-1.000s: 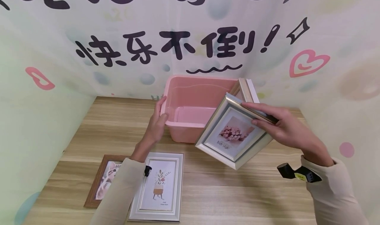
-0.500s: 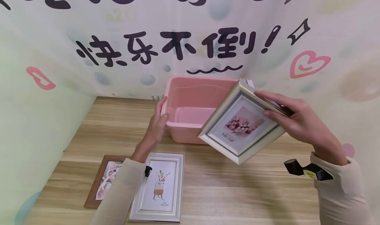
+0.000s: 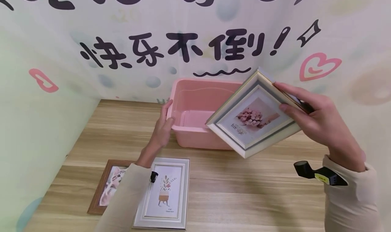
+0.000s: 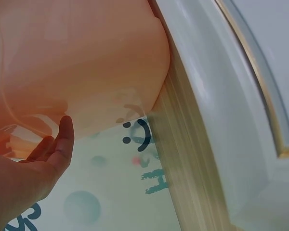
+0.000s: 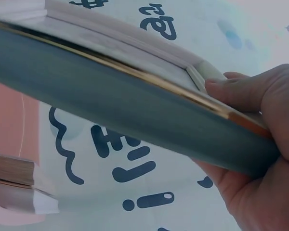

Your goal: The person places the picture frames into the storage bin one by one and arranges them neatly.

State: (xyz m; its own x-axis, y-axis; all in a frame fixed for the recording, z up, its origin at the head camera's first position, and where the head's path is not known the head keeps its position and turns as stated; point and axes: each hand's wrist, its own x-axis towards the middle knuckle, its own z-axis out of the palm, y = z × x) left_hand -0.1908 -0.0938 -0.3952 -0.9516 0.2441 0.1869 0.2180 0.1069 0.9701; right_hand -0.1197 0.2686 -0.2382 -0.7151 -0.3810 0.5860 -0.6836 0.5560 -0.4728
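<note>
Over the counter (image 3: 232, 198), right hand (image 3: 316, 116) pinched the flower frame (image 3: 256, 114), left hand (image 3: 161, 128) gripped the tub (image 3: 198, 137). Frame-handling step, I judged; next needed clearance.

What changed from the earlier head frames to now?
Right hand moved up and rightward in the head view, carrying the flower frame, which now hides the tub's inserted frames. Nothing grabbed or released.

Unchanged: left hand gripping the tub's left rim; cat frame and plant frame on the table.

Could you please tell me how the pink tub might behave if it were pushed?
The pink tub would probably slide rather than roll, given its boxy shape. Its thin-looking, glossy walls suggest light, slightly flexible plastic. The left hand holding its end may steady it.
</note>
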